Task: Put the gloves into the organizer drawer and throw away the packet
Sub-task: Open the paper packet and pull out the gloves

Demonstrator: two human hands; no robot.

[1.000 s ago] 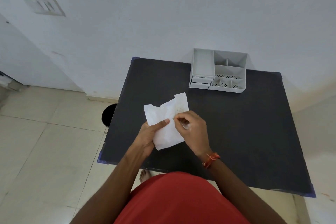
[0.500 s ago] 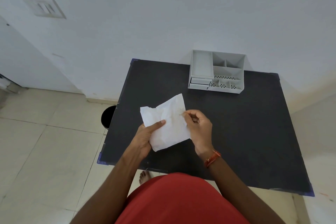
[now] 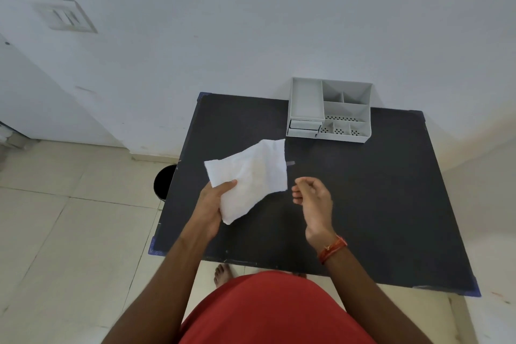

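My left hand (image 3: 210, 205) grips the lower left corner of a white paper packet (image 3: 251, 179) and holds it tilted above the black table (image 3: 377, 204). A faint shape shows through the paper; no gloves are in sight outside it. A small clear strip sticks out at the packet's right edge. My right hand (image 3: 312, 198) hovers just right of the packet, apart from it, fingers curled in with nothing visible in them. The grey organizer (image 3: 346, 109) stands at the table's back edge, with its small drawer (image 3: 304, 125) pushed in at the front left.
A black bin (image 3: 164, 181) stands on the tiled floor against the table's left side. The white wall rises right behind the organizer. My bare foot shows under the table's front edge.
My right hand has let go of the packet's right edge and moved away to the right. The left hand has kept its grip, and the packet has spread out flatter.
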